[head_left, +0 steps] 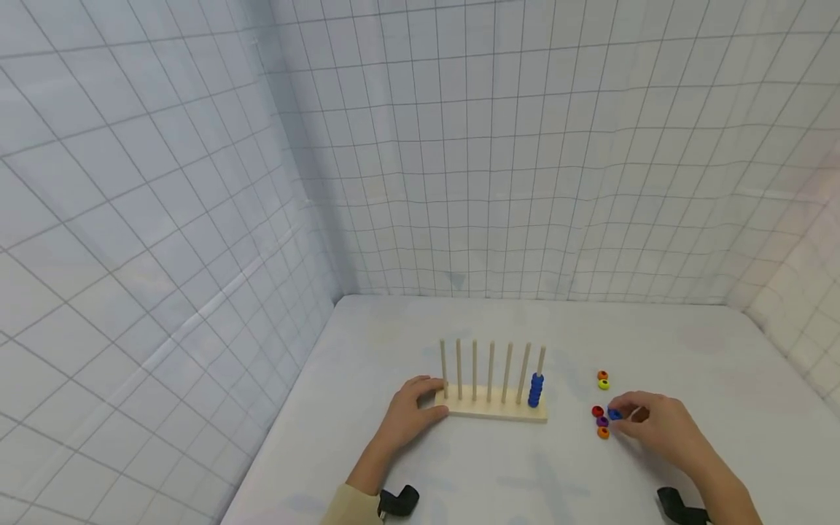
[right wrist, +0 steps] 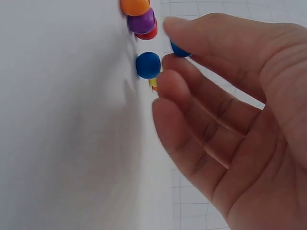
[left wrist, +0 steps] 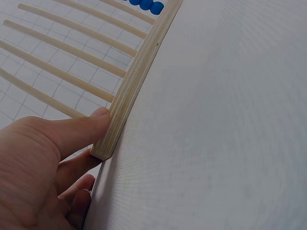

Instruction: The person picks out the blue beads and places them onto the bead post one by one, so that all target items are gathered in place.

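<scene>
A wooden peg stand point(head_left: 492, 412) with several upright pegs rests on the table. Blue beads point(head_left: 535, 391) are stacked on its rightmost peg; the other pegs carry none. My left hand point(head_left: 408, 414) grips the left end of the base, thumb on the near edge point(left wrist: 84, 129). To the right, my right hand point(head_left: 664, 429) pinches a blue bead point(right wrist: 179, 50) between thumb and index finger, the bead partly hidden by the thumb. Another blue bead point(right wrist: 148, 65) lies just beside the fingertips. Red point(head_left: 597, 411), purple point(head_left: 602, 421) and orange point(head_left: 603, 433) beads sit left of that hand.
Farther back on the table are another orange bead point(head_left: 602, 375) and a yellow-green bead point(head_left: 604, 384). White gridded sheeting point(head_left: 492, 182) rises behind and at both sides of the white table point(head_left: 394, 321). Black wrist mounts point(head_left: 400, 501) show at the lower edge.
</scene>
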`<action>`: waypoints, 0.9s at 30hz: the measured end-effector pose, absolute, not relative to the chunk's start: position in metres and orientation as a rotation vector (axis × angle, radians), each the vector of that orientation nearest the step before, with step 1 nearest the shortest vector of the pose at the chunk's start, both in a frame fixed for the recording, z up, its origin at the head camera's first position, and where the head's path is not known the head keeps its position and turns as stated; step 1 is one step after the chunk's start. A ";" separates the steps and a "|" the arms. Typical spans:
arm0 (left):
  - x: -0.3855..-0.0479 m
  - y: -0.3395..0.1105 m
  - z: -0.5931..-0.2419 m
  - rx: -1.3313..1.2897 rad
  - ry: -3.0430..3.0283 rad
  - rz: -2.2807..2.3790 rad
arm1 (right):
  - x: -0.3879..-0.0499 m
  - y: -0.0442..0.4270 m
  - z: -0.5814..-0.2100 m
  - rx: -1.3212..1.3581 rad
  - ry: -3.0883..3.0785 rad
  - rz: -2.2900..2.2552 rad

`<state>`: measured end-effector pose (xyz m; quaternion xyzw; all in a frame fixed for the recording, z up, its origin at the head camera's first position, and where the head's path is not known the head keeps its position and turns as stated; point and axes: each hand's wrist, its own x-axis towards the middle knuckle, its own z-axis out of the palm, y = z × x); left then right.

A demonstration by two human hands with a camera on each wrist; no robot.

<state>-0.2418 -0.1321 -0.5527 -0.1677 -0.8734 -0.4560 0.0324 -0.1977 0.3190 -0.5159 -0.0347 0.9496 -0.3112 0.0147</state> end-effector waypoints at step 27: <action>-0.245 -0.133 -0.554 -0.533 -2.669 -1.417 | -0.202 0.286 -0.514 -0.190 3.023 -1.416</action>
